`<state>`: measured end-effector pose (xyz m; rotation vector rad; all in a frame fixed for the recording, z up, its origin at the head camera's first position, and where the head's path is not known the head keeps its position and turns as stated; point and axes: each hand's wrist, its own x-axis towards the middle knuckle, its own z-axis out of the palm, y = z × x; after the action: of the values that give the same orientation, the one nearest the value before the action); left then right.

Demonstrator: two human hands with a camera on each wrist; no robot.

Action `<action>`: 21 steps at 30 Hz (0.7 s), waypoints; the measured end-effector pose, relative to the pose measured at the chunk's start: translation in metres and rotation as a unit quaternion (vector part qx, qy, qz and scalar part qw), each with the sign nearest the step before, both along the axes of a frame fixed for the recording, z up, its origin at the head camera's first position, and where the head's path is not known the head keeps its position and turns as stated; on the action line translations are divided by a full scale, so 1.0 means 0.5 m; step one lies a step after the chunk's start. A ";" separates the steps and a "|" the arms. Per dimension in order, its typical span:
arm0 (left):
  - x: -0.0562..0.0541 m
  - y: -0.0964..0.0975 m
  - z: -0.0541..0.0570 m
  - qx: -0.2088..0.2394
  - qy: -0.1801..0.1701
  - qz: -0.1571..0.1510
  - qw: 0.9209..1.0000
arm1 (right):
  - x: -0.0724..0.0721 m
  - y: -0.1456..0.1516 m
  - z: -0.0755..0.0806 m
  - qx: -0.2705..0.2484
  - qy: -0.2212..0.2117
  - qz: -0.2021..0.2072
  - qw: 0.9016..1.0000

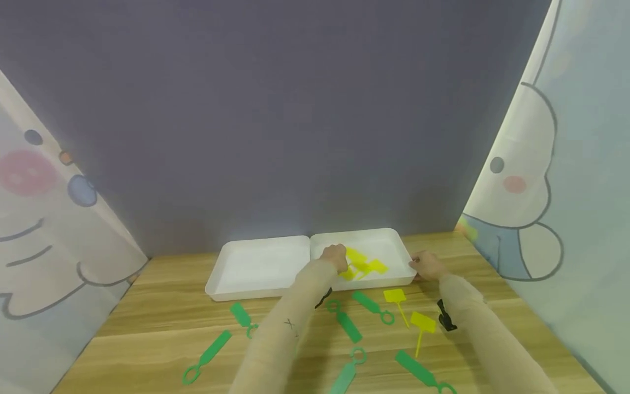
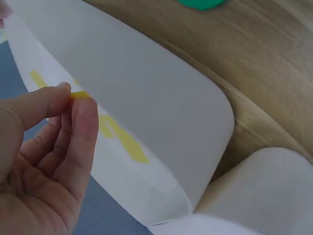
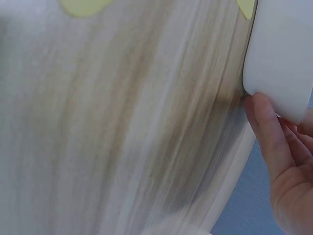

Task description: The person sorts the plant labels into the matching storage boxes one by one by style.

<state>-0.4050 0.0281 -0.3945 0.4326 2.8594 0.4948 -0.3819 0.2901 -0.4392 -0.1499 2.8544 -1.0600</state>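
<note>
Over the right white tray [image 1: 386,238], my left hand [image 1: 334,258] pinches a yellow plant label [image 2: 79,94] between thumb and fingertips; only a small bit of it shows. Several more yellow labels [image 1: 378,266] lie in a loose pile on that tray's floor. At the tray's right end, my right hand [image 1: 429,266] grips the corner, with fingers [image 3: 269,122] against the outer wall and the thumb near the rim. Two T-shaped yellow labels, one nearer the tray [image 1: 395,296] and one closer to me [image 1: 423,322], lie on the table in front.
The left white tray [image 1: 266,262] stands against the right one and has nothing in it. Several green ring-ended tags [image 1: 214,348] are scattered over the wooden table [image 1: 147,323]. A dark panel [image 1: 305,120] rises behind the trays, with cartoon-printed curtains [image 1: 590,164] at both sides.
</note>
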 end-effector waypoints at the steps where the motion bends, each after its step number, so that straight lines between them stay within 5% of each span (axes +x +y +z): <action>1: 0.000 -0.001 -0.003 -0.005 0.001 0.004 1.000 | 0.000 -0.001 -0.002 0.000 0.000 0.002 1.000; 11: 0.030 -0.004 0.032 -0.014 -0.018 0.016 1.000 | 0.004 -0.002 -0.001 -0.011 0.011 -0.004 1.000; 21: 0.044 -0.004 0.017 -0.017 -0.005 0.004 1.000 | 0.007 -0.011 -0.003 -0.020 0.002 -0.006 1.000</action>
<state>-0.3831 0.0258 -0.3858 0.4129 2.8568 0.4484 -0.3782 0.2846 -0.4408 -0.1373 2.8428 -1.1218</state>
